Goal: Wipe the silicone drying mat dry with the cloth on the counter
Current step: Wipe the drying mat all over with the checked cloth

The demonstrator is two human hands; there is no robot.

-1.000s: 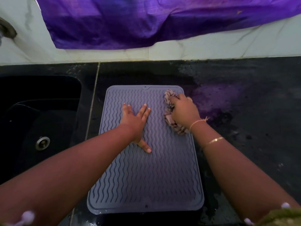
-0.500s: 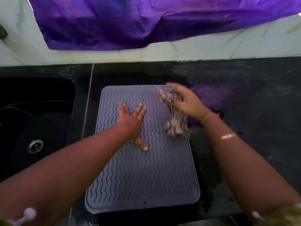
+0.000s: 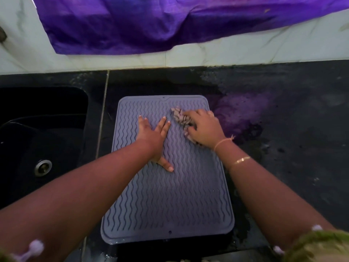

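Under the right hand most of the cloth is hidden; only a bunched, patterned part shows past the fingertips and beside the palm, so its full size and shape cannot be made out. The hand lies on top of it with fingers curled down, pressing it onto the far right part of the mat. Both arms are cut off by the lower frame edge, and scraps of a greenish sleeve blur in the bottom right corner. At the left edge a small metal fitting on the wall is only partly in view and hard to identify.

The mat, grey with wavy ribs, lies flat on a black stone counter, its long side running away from the person. The counter looks wet and speckled to the right of the mat. A black sink is sunk into the counter at left, with a round metal drain. Behind runs a pale tiled wall with a purple fabric hanging over it.

One mat, one cloth, one sink, two hands. The left hand is open, fingers spread, palm flat on the mat's middle. The right wrist wears one thread and one thin gold bangle.
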